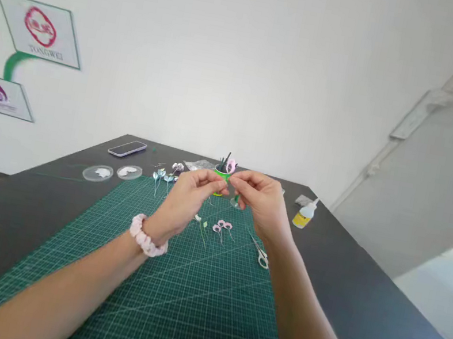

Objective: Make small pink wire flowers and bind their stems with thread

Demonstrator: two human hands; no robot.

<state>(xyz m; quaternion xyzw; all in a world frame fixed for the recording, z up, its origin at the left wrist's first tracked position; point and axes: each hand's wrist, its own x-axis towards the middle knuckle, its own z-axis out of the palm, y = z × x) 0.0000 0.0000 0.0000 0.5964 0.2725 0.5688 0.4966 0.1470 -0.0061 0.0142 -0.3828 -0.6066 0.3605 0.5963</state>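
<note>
My left hand, with a pale pink scrunchie at the wrist, is raised over the cutting mat with thumb and forefinger pinched. Close beside it, my right hand pinches in the same way. Whatever lies between the fingertips is too small to make out. Just behind them shows a pink flower-like piece; I cannot tell whether it is held or stands in the green cup. Below the hands lie small pink flowers on wire stems, white-green buds on stems and white-handled scissors.
The green cutting mat covers the middle of the dark table. Pale blue wired pieces, two clear dishes with white pieces and a phone are at the left. A yellow-labelled glue bottle stands right.
</note>
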